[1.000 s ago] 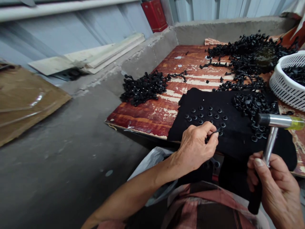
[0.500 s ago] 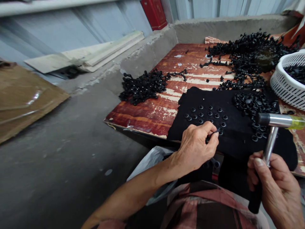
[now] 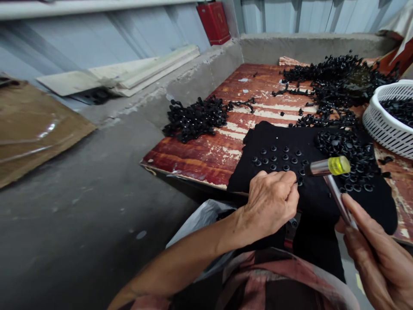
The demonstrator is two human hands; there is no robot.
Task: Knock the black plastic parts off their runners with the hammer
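Observation:
My right hand (image 3: 371,249) grips the metal handle of a two-faced mallet (image 3: 335,193). Its head lies crosswise, the yellow face pointing right and the dark face pointing left, close to my left hand (image 3: 272,198). That left hand is closed in a pinch at the near edge of a black cloth pad (image 3: 240,176); its fingers hide what they hold. Just beyond my knuckles, small round black caps (image 3: 285,156) stand in loose rows on the pad. A heap of similar black caps (image 3: 338,144) lies at the pad's right side.
A worn red-brown board (image 3: 193,161) carries a clump of black moulded pieces (image 3: 196,118) on the left and a larger tangled pile (image 3: 338,79) at the back. A white slotted basket (image 3: 387,133) stands right. A pale plastic bag (image 3: 193,219) hangs below the board edge.
The mallet has swung left and its head has come down near my left hand, with the right hand's fingers now straighter along the handle. My left hand has stayed nearly in place.

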